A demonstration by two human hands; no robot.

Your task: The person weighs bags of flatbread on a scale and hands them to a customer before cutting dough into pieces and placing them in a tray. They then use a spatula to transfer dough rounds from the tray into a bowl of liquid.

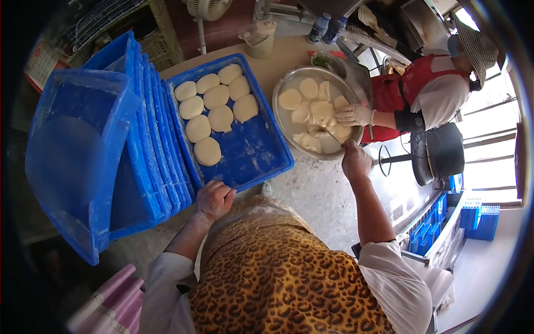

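Note:
Several round, flat dough pieces (216, 96) lie in rows in a blue tray (267, 146). My left hand (215, 199) is at the tray's near edge, its fingers curled; what they hold, if anything, is hidden. To the right, a round metal basin (282, 119) holds more pale dough pieces (290, 99), some rounded and some irregular. My right hand (356, 161) is closed around the handle of a thin utensil (332, 134) at the basin's near right rim, with the utensil's far end at the dough. A co-worker's gloved hand (356, 115) touches the dough from the right.
Stacked blue trays (133, 161) stand left of the dough tray. A co-worker in a red apron (409, 83) stands right of the basin. Behind are a plastic tub (260, 40), two bottles (319, 28) and a fan (207, 8). A black stool (442, 153) stands at right.

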